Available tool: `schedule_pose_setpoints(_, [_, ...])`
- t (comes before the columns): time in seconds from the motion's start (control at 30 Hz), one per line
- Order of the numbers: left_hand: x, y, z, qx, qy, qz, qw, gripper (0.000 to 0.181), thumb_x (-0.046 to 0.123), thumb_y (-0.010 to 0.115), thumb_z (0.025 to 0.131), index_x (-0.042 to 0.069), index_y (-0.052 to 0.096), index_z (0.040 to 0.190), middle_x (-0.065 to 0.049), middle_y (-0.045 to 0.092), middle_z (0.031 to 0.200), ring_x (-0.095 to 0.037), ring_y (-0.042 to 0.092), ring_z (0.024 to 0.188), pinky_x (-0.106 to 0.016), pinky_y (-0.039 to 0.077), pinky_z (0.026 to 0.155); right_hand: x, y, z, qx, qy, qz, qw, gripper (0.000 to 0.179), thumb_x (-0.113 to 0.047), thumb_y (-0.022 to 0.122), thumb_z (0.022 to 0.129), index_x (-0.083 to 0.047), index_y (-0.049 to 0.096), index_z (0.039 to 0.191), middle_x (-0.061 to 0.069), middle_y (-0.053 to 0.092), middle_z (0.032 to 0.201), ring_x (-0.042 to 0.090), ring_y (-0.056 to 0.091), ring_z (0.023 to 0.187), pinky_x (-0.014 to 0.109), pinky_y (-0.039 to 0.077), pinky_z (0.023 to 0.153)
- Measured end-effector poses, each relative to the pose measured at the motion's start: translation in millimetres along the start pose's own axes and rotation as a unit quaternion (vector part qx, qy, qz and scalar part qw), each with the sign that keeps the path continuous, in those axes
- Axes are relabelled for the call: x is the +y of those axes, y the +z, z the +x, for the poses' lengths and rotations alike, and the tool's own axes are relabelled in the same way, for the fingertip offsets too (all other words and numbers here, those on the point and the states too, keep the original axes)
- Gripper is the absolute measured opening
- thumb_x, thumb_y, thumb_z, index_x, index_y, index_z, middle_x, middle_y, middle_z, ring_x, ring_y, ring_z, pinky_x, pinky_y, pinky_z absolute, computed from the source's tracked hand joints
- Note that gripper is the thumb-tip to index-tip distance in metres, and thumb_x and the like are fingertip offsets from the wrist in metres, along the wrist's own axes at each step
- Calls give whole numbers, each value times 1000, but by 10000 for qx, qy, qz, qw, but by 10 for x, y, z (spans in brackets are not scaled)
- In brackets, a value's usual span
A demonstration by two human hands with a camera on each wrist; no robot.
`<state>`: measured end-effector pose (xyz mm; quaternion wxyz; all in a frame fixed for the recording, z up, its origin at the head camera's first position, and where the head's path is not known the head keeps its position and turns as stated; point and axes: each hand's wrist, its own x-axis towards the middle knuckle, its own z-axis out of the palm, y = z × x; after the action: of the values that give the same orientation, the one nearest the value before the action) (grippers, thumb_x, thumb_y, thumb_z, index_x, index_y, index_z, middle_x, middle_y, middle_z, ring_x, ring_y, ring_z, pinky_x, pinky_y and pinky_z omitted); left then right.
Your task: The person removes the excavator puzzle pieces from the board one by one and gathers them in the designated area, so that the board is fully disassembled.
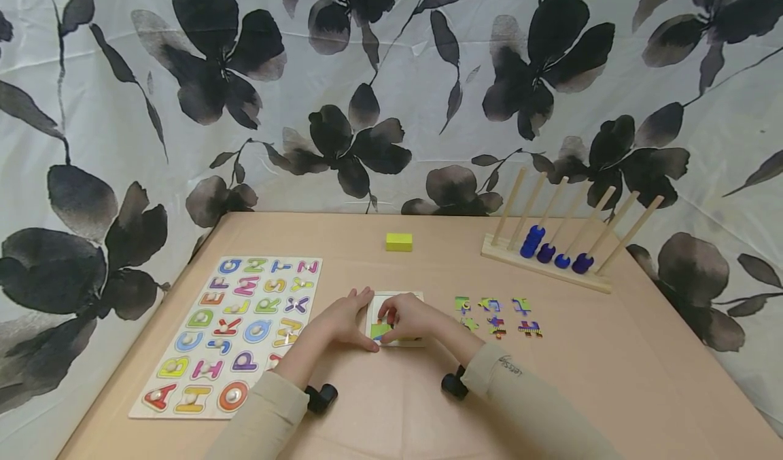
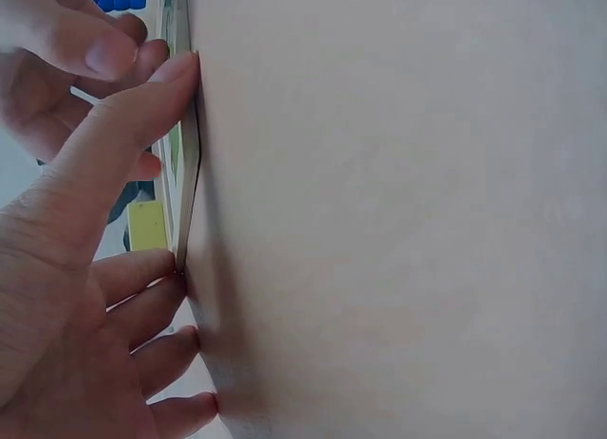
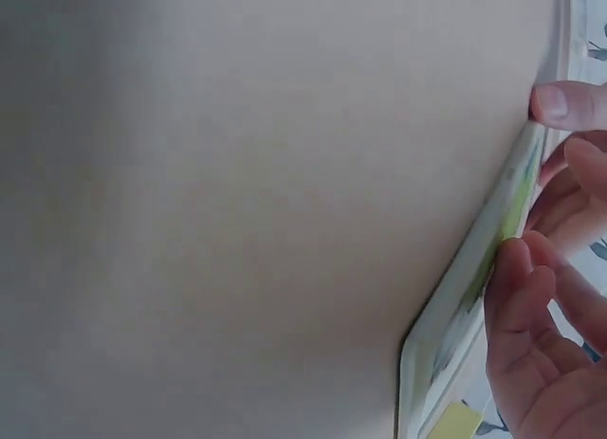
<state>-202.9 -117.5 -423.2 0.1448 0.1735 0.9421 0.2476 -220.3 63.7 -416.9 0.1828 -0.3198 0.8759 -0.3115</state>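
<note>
A small white-framed jigsaw board (image 1: pixel 419 297) lies on the table between both hands, with green and blue pieces in its lower left part. My left hand (image 1: pixel 345 321) holds its left side, thumb at the near corner and fingertips at the far corner. In the left wrist view the thumb (image 2: pixel 175 69) presses its edge. My right hand (image 1: pixel 410 316) bends over the board, thumb and fingers drawn together with the tips down at the green part (image 3: pixel 517 207). Whether these fingers pinch a piece, I cannot tell. Several loose jigsaw pieces (image 1: pixel 491 304) lie right of the board.
A wooden alphabet board (image 1: pixel 202 341) with colourful letters lies at left, partly under the left forearm. Beyond the jigsaw board sits a yellow block (image 1: pixel 399 242). At the back right stands a wooden peg rack (image 1: pixel 544 266) with blue beads. A flowered cloth (image 1: pixel 440 140) hangs behind the table.
</note>
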Motion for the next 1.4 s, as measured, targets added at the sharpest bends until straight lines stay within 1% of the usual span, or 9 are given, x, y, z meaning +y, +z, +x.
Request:
schedule_pose_setpoints(0.13, [-14,20,16,11,-27,-25,10000,104,38,86,58,3,33,141,-12,29,147,-34,22,135,-47,25,106,-36,31,51,33,-194,-359,9992,29,-11,79,68,-1,62,89,8,57,72,7,44,61,19,39,56])
schedule_pose_setpoints(0.2, [-11,16,16,34,-32,-22,10000,104,37,86,57,3,33,140,-12,29,146,-34,22,134,-46,26,106,-62,39,61,43,-229,-526,9983,29,-10,79,67,0,61,88,9,57,72,8,44,62,20,39,57])
schedule_pose_setpoints(0.27, [-4,8,10,65,-23,-23,10000,104,36,86,57,2,34,140,-12,30,146,-35,23,134,-47,26,106,-87,44,62,58,-208,-660,9976,30,-10,79,67,0,60,89,8,56,72,9,44,64,21,39,58])
schedule_pose_setpoints(0.37, [3,2,3,88,25,-36,10000,104,35,87,57,1,34,140,-13,30,146,-35,23,134,-47,26,106,-108,49,51,80,-61,-735,9972,31,-10,80,67,0,60,89,7,56,73,10,44,65,21,40,59])
schedule_pose_setpoints(0.47, [4,7,6,92,87,-50,9999,104,35,87,57,0,34,139,-14,30,146,-36,23,134,-47,26,106,-104,55,42,125,20,-709,9974,31,-10,80,67,0,60,88,7,56,73,11,44,64,21,40,58])
schedule_pose_setpoints(0.67, [-14,17,20,82,80,-34,9999,105,35,87,56,1,34,140,-14,30,146,-36,23,134,-47,25,106,-70,76,46,119,26,-518,9986,33,-9,80,67,0,57,89,7,54,75,10,44,66,20,39,59])
schedule_pose_setpoints(0.93, [-17,19,10,83,-2,-86,9999,105,36,87,56,2,34,140,-13,30,146,-35,22,134,-46,25,106,-76,71,48,167,-26,-302,9994,33,-5,80,66,-1,56,88,8,54,74,11,44,64,21,39,57])
schedule_pose_setpoints(1.23, [-18,31,15,50,-34,-158,9999,105,35,87,56,2,33,140,-12,29,147,-35,21,135,-47,24,107,-48,65,49,317,-61,-247,9992,32,-5,80,63,-1,58,86,4,55,71,9,46,61,19,41,55])
schedule_pose_setpoints(1.4, [-9,13,16,21,-79,-163,9998,105,36,87,56,3,33,141,-11,28,147,-35,21,134,-48,25,106,-45,22,21,294,14,6,9996,32,-6,81,64,-2,58,86,5,56,73,9,49,61,19,43,54])
